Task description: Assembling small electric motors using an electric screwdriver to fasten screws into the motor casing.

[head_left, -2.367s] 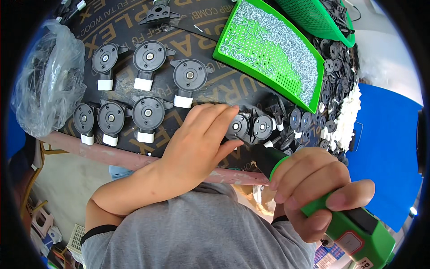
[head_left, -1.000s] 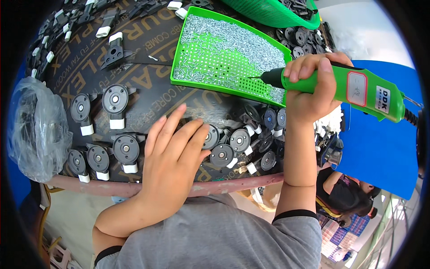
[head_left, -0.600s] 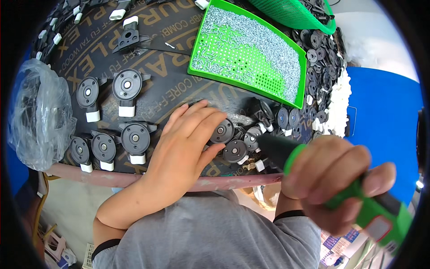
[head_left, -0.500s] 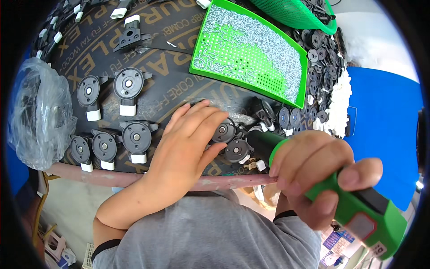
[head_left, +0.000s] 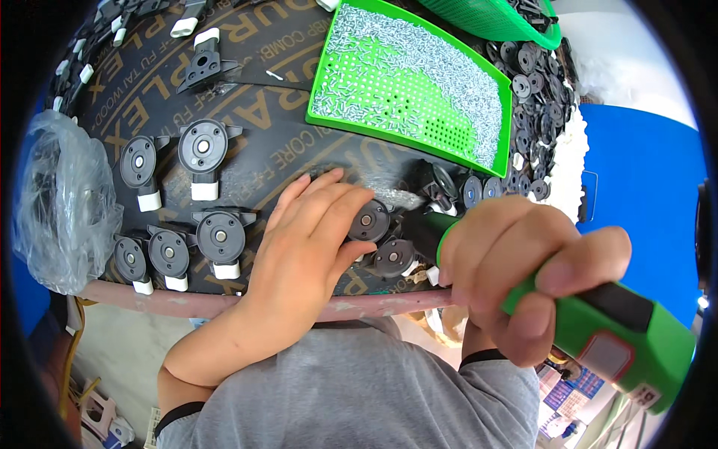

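My left hand [head_left: 303, 236] lies palm down at the near edge of the table. Its index finger and thumb close around a round black plastic part [head_left: 369, 220], holding it against the board; the palm hides some of what is beneath. My right hand [head_left: 523, 273] is wrapped around a green and black power screwdriver [head_left: 598, 322]. The tool is tilted, its dark nose [head_left: 422, 233] beside the held part; I cannot tell whether the tip touches it. Just below sits another black disc part [head_left: 393, 258]. Further black parts with white ends [head_left: 221, 236] stand in two rows to the left.
A green perforated tray [head_left: 407, 142] of small silver screws lies beyond my hands. Behind it is a green basket [head_left: 486, 22]. Black discs [head_left: 527, 82] and white pieces [head_left: 572, 161] pile up at right. A clear plastic bag [head_left: 67, 202] sits at far left.
The view has shifted slightly. The power screwdriver and my right hand have moved a little up and its nose slightly left. My left hand keeps its place on the black part.
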{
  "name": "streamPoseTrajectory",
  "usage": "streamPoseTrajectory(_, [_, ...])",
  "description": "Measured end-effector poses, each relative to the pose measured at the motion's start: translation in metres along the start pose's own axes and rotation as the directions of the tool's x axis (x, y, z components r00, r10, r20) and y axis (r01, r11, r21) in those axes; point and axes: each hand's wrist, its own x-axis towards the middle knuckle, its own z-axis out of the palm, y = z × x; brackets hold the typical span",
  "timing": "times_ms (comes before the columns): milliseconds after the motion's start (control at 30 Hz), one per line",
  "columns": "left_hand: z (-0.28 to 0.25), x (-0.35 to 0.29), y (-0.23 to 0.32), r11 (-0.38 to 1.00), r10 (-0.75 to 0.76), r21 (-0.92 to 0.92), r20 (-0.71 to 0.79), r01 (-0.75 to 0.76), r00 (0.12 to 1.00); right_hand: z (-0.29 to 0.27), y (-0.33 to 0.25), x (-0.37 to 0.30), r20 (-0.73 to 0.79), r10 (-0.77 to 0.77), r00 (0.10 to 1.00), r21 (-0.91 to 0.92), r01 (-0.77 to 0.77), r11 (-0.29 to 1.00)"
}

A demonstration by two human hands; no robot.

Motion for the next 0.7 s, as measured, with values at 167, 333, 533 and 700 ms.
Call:
streamPoseTrajectory(167, [0.004, -0.001, 0.001, 1.000, -0.028, 0.002, -0.015, 0.028, 0.999, 0.001, -0.003, 0.000, -0.188, -0.037, 0.982, -0.039, 0.030, 0.999])
streamPoseTrajectory(333, [0.008, -0.002, 0.002, 1.000, 0.002, -0.005, -0.030, -0.003, 1.000, -0.032, -0.018, 0.008, -0.437, -0.140, 0.888, -0.098, 0.107, 0.989])
streamPoseTrajectory(533, [0.011, -0.004, -0.002, 1.000, -0.010, 0.027, -0.055, 0.012, 0.998, -0.059, 0.056, 0.021, -0.614, -0.162, 0.772, -0.167, 0.074, 0.983])
streamPoseTrajectory(700, [0.010, -0.003, -0.001, 1.000, 0.002, 0.024, -0.060, -0.001, 0.998, -0.060, 0.052, 0.017, -0.605, -0.107, 0.789, -0.211, -0.029, 0.977])
